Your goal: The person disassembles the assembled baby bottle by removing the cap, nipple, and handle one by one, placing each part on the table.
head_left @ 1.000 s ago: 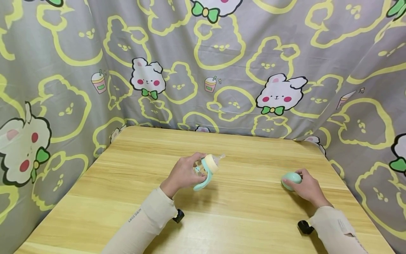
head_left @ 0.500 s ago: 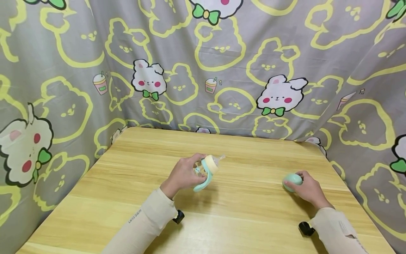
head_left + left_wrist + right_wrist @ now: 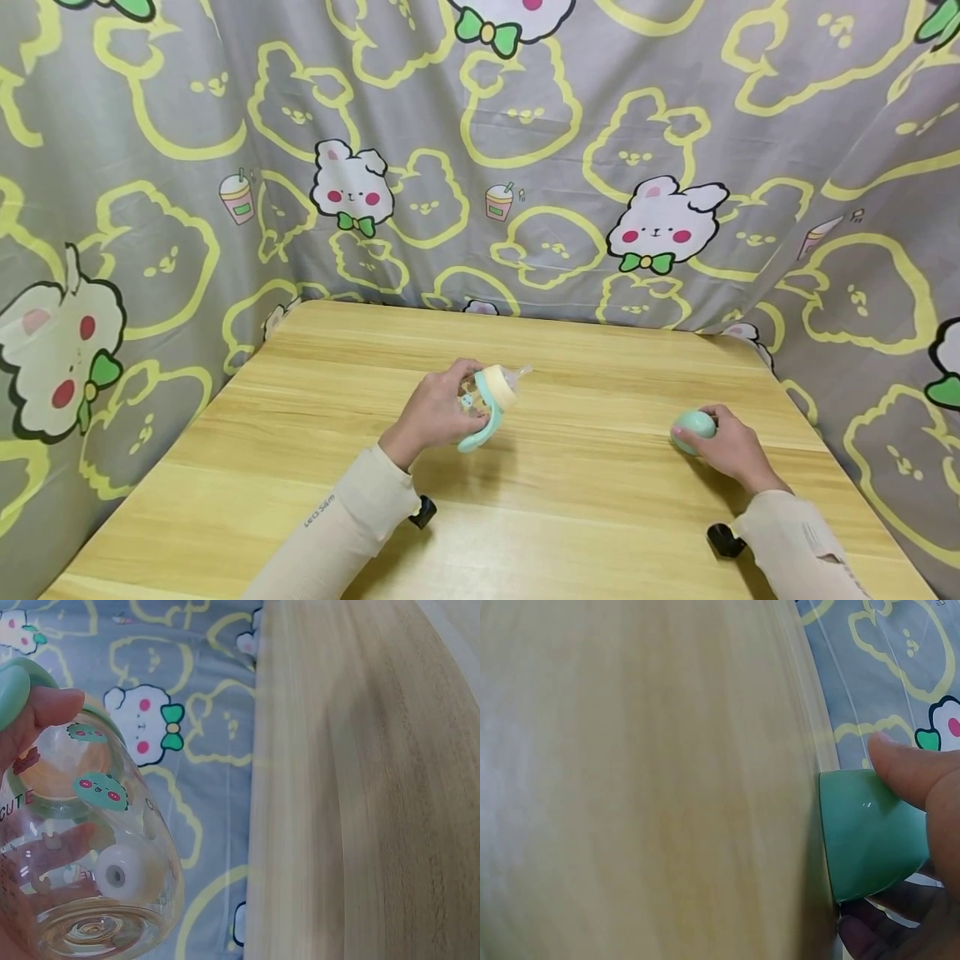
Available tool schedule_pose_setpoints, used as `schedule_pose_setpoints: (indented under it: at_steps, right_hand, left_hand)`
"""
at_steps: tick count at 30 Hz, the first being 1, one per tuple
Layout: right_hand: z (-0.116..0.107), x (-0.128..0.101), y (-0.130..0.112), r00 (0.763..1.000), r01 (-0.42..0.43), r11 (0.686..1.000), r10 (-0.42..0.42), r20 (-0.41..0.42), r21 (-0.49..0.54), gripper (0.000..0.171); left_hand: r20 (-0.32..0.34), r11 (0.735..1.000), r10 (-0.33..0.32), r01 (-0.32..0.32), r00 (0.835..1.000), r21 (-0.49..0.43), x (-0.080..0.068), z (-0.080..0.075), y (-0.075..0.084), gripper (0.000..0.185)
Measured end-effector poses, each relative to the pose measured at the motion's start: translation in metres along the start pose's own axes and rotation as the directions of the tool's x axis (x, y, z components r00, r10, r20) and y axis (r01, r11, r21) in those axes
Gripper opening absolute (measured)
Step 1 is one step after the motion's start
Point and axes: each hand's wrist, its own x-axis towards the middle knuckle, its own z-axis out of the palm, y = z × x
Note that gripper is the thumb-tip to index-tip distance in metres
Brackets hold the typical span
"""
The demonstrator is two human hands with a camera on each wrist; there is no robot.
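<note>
From the head view, a baby bottle [image 3: 491, 396] is gripped by the left hand [image 3: 435, 410] around the middle of the frame, tipped so the teat points up and to the right, just above the wooden table [image 3: 300, 467]. Over at the right of the frame, a green cap [image 3: 693, 427] is held down on the table by the right hand [image 3: 731, 454], fingers curled round it. A rabbit-print curtain [image 3: 525, 167] is hung behind and along both sides.

In the left wrist view, the clear bottle [image 3: 82, 855] is seen at lower left, base toward the camera, pinched by fingertips [image 3: 45, 712] at upper left.

In the right wrist view, the cap [image 3: 866, 832] is clamped at the right edge between a finger [image 3: 907, 769] on top and another below, mouth against the table.
</note>
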Motion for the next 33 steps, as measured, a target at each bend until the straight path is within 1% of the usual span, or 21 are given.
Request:
schedule_pose_setpoints:
  at_steps: [5, 11, 21, 27, 33]
  right_hand:
    - [-0.001, -0.001, 0.000, 1.000, 0.000, 1.000, 0.000, -0.001, -0.017, 0.080]
    - [-0.002, -0.002, -0.001, 1.000, 0.006, 1.000, -0.006, -0.011, -0.011, 0.076]
    - [-0.012, 0.001, -0.011, 1.000, 0.007, 1.000, -0.007, -0.002, 0.004, 0.081]
    - [-0.018, 0.006, -0.026, 0.996, 0.056, 0.998, -0.057, -0.066, -0.020, 0.078]
    - [-0.019, 0.013, -0.051, 0.977, 0.114, 0.993, -0.118, -0.176, -0.036, 0.071]
  left_hand:
    - [-0.001, 1.000, -0.018, 0.018, 1.000, -0.003, 0.000, 0.000, 0.000, 0.057]
    - [0.004, 1.000, -0.017, 0.017, 1.000, -0.017, 0.000, 0.000, 0.000, 0.056]
    - [0.013, 1.000, -0.016, 0.016, 1.000, -0.017, 0.001, 0.000, 0.000, 0.054]
    - [0.010, 1.000, -0.004, 0.004, 1.000, 0.005, 0.003, 0.000, -0.001, 0.053]
    - [0.017, 1.000, -0.017, 0.017, 1.000, 0.019, 0.006, 0.002, -0.002, 0.054]
